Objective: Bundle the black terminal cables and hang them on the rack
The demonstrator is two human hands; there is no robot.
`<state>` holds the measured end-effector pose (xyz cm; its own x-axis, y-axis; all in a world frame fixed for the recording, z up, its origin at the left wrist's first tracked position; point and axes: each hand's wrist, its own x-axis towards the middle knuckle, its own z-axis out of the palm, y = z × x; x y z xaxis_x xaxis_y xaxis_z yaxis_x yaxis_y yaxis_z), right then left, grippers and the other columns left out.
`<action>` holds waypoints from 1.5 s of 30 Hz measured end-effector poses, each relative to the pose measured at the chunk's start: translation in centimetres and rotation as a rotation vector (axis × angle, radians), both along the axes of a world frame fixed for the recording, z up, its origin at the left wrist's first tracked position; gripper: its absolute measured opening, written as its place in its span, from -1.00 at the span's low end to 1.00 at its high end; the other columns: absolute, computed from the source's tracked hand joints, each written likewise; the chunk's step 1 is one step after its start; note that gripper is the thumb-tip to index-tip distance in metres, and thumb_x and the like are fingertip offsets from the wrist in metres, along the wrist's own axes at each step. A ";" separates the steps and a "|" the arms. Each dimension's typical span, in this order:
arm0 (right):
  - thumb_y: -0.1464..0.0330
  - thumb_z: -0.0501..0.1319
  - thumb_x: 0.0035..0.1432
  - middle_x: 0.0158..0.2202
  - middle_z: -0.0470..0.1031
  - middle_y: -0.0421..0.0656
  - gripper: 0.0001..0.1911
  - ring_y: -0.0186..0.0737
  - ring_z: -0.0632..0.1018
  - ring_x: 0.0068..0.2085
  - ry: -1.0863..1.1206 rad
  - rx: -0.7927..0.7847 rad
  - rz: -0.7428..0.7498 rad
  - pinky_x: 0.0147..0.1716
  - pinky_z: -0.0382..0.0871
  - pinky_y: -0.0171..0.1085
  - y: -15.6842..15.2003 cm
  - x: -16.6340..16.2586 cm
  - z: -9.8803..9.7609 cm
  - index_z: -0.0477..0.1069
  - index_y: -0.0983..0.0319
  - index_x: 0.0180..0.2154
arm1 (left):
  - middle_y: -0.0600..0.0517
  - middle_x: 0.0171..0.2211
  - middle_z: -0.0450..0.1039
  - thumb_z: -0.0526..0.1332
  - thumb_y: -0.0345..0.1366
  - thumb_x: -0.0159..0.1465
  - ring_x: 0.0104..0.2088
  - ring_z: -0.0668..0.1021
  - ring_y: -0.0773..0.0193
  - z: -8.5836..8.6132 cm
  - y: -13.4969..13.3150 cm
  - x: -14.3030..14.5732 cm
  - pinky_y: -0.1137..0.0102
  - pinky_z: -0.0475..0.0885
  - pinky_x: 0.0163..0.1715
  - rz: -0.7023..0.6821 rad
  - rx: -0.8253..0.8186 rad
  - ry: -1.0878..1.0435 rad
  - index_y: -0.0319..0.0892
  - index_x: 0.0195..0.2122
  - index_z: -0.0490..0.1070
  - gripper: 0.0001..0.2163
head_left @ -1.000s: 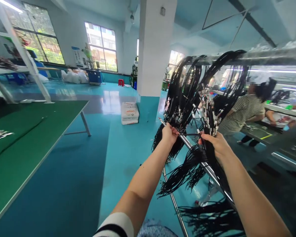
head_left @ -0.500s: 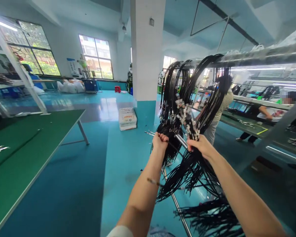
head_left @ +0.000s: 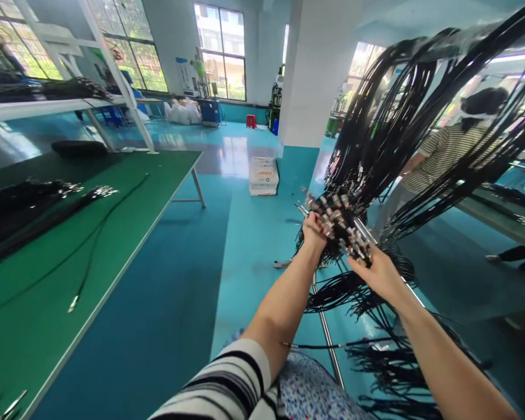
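Note:
A thick bundle of black cables with silver metal end fittings (head_left: 339, 224) lies between my hands. My right hand (head_left: 378, 271) is closed around the bundle, just below the fittings. My left hand (head_left: 314, 233) is closed beside the left of the fittings, with a few thin silver cable tips poking out past its fingers. How many cables each hand holds is hidden. More black cables (head_left: 389, 116) drape over a plastic-wrapped rail on the right and hang around the bundle. Cable ends (head_left: 385, 361) dangle lower, near my right forearm.
To the left stands a green-topped table (head_left: 126, 245) with loose cables (head_left: 98, 233) and cable bundles (head_left: 30, 198) on it. White sacks (head_left: 263, 175) sit by the pillar (head_left: 315, 76). A co-worker in a striped top (head_left: 450, 151) stands behind the hanging cables. A metal pole (head_left: 328, 332) slants down beside me.
My view has turned right and downward, bringing the rail cables closer. The cable bundle has swung toward my left hand, and the two hands are nearer the fittings together.

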<state>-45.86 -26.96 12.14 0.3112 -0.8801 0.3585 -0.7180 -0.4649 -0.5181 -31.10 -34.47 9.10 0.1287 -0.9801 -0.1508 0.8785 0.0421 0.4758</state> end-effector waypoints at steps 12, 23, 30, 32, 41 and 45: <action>0.27 0.10 -0.06 -0.61 0.39 -0.20 -0.78 -0.25 0.42 -0.57 0.040 0.214 0.006 -0.54 0.25 -0.33 -3.4 0.4 -1.1 0.31 0.28 -0.38 | 0.04 -0.53 0.40 0.38 -0.23 -0.20 -0.54 0.41 0.37 -0.4 4.1 -5.1 0.40 0.32 -0.42 -0.076 -0.279 -0.199 -0.29 -0.48 0.42 -0.70; 0.20 0.03 0.12 -0.56 0.39 -0.19 -0.72 -0.32 0.36 -0.54 0.183 -0.060 0.085 -0.53 0.18 -0.36 -3.3 -3.2 1.5 0.37 0.24 -0.43 | -0.11 -0.41 0.49 0.30 -0.26 -0.07 -0.36 0.53 0.18 -0.5 3.5 -4.6 0.34 0.36 -0.30 -0.358 -0.326 -0.056 -0.32 -0.35 0.44 -0.72; 0.28 0.01 0.13 -0.49 0.43 -0.14 -0.74 -0.29 0.42 -0.46 0.087 -0.264 -0.039 -0.47 0.19 -0.35 -2.8 -1.5 6.0 0.38 0.26 -0.45 | -0.07 -0.36 0.48 0.35 -0.31 -0.13 -0.33 0.53 0.13 0.6 4.4 -4.9 0.25 0.38 -0.28 -0.412 -0.390 -0.037 -0.25 -0.40 0.35 -0.72; 0.33 0.02 0.12 -0.46 0.43 -0.14 -0.77 -0.28 0.43 -0.41 0.229 -0.262 0.032 -0.42 0.19 -0.34 -3.3 0.3 7.2 0.37 0.26 -0.47 | 0.01 -0.43 0.46 0.36 -0.35 -0.17 -0.38 0.52 0.21 1.0 4.5 -5.4 0.30 0.37 -0.28 -0.324 -0.377 -0.038 -0.24 -0.38 0.37 -0.70; 0.27 0.06 0.14 -0.32 0.27 -0.08 -0.76 -0.27 0.37 -0.34 0.410 -0.315 0.058 -0.38 0.20 -0.29 -0.9 0.6 7.4 0.35 0.31 -0.26 | 0.14 -0.69 0.23 0.29 -0.39 -0.05 -0.64 0.33 0.46 1.1 2.3 -6.3 0.45 0.29 -0.48 -0.208 -0.266 -0.149 -0.24 -0.57 0.25 -0.83; 0.38 0.12 0.07 -0.39 0.32 -0.13 -0.87 -0.31 0.36 -0.45 0.680 -0.125 0.447 -0.53 0.14 -0.33 7.2 -0.1 -0.3 0.35 0.27 -0.30 | 0.15 -0.68 0.19 0.22 -0.44 0.00 -0.65 0.32 0.48 0.5 1.2 -6.5 0.46 0.28 -0.50 -0.246 -0.205 -0.123 -0.24 -0.57 0.22 -0.86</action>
<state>-46.00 -19.71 11.81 0.8076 -0.5874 0.0524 -0.5894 -0.8069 0.0379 -37.57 -33.28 9.64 -0.1100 -0.9925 0.0542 0.8107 -0.0581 0.5826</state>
